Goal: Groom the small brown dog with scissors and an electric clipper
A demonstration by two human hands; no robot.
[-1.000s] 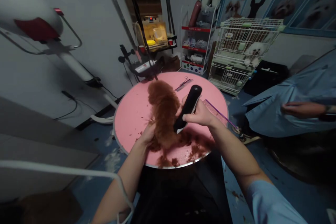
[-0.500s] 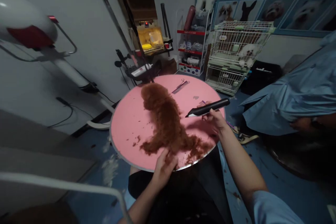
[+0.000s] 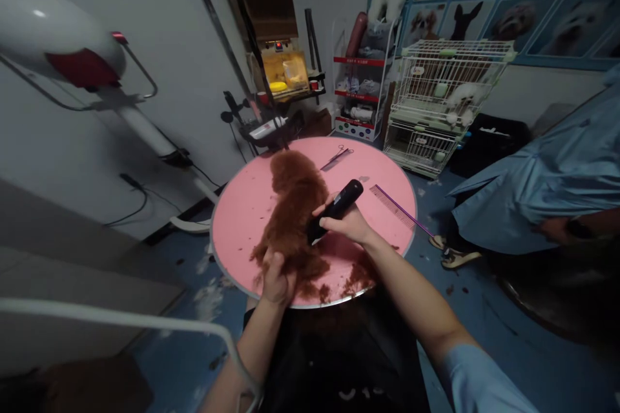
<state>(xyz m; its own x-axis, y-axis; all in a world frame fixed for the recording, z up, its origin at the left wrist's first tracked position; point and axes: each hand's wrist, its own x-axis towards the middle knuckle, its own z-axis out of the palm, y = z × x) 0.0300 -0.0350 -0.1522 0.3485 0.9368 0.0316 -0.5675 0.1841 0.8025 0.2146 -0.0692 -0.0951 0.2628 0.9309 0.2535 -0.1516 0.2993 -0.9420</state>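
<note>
A curly brown dog (image 3: 295, 206) stands on the round pink table (image 3: 237, 206), facing away from me. My right hand (image 3: 349, 224) is wrapped round black hair clippers (image 3: 345, 199), their lower end against the dog's right flank near the hindquarters; the blade is hidden. With my left hand (image 3: 278, 279) I grip the dog at its rear, fingers closed in the fur; which part they hold I cannot tell. Brown hair clippings (image 3: 358, 279) lie by the near edge. A purple comb (image 3: 394, 205) rests at the right, and scissors (image 3: 339, 153) lie with another comb at the back.
A dryer (image 3: 62, 39) on a stand is at the left. Behind the table are a metal arm (image 3: 217, 26), a shelf rack (image 3: 358, 93) and a wire cage (image 3: 436, 110) with a white dog. A person in a blue gown (image 3: 542, 187) is at the right.
My right hand has brought the clippers left onto the dog's flank, uncovering the purple comb. The dog's rear and my left hand have shifted left, away from the clippings.
</note>
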